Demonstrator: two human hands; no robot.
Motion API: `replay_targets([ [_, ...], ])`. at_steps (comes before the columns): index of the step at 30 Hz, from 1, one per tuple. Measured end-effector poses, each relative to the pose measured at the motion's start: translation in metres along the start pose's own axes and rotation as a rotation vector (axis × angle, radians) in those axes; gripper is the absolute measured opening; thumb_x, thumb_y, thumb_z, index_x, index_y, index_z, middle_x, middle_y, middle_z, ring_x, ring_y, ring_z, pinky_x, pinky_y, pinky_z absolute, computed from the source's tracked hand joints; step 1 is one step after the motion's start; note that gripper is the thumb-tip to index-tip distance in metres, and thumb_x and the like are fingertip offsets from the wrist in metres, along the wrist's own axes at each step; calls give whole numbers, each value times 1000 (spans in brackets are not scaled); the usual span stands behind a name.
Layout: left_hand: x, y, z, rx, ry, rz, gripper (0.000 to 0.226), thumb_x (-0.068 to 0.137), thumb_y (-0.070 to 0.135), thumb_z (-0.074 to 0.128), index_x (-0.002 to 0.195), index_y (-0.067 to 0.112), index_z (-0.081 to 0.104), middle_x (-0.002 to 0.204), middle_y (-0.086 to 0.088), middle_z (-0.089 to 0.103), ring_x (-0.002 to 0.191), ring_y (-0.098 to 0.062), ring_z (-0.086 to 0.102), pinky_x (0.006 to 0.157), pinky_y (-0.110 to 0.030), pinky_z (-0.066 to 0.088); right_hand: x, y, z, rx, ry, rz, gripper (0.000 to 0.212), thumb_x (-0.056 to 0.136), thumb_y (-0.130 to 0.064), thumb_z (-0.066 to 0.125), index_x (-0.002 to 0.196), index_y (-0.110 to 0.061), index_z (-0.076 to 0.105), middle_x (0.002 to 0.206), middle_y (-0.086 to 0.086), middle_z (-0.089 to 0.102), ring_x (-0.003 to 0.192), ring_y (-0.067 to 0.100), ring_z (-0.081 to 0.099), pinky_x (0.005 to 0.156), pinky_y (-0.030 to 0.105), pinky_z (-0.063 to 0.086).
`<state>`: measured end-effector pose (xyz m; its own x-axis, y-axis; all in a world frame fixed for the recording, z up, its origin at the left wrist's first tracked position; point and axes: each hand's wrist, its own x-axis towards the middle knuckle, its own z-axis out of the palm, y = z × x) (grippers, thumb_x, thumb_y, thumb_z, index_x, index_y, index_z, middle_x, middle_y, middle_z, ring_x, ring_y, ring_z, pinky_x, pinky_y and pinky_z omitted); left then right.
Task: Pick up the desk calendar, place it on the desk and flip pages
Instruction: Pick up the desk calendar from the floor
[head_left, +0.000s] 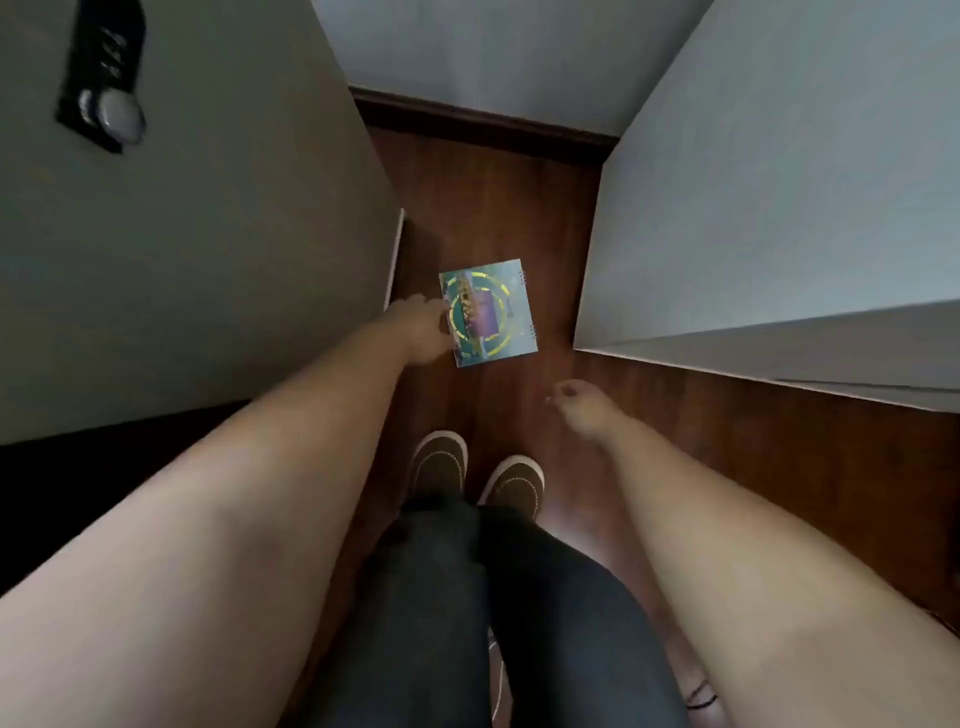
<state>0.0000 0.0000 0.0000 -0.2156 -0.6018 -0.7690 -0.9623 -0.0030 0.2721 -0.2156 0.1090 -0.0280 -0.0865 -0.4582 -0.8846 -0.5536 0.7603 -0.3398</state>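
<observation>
Our left grip (423, 332) pinches the left edge of the desk calendar (491, 312), mid-frame. Our right grip (579, 410) hangs loosely curled, empty. Pickup is in hand; next we likely lift it onto the worktop (182, 234), left.

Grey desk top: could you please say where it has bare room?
The grey desk top is cluttered only by the black strip with a round silver object; bare from there to the edge beside the colourful spiral-bound calendar.
</observation>
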Motion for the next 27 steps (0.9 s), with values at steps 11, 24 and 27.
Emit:
replay_targets([
  [11,197,-45,61,14,20,-11,56,90,28,55,144,16,45,140,-21,46,129,-38,47,107,-37,39,188,35,39,385,98,127,27,89,-12,51,64,-21,54,60,-4,48,52,9,41,44,18,30],
  [24,331,-83,109,101,-29,-14,105,62,61,64,151,20,26,157,-11,32,141,-34,35,115,-45,31,281,76,102,722,-72,393,39,91,-32,50,126,-15,53,119,6,53,110,25,52,91,39,41],
  [27,327,-89,117,-72,-117,-21,60,76,43,70,127,14,60,131,-11,62,119,-31,59,100,-38,48,285,70,104,826,-40,426,45,89,-35,53,130,-15,51,119,4,53,105,21,50,84,36,42],
])
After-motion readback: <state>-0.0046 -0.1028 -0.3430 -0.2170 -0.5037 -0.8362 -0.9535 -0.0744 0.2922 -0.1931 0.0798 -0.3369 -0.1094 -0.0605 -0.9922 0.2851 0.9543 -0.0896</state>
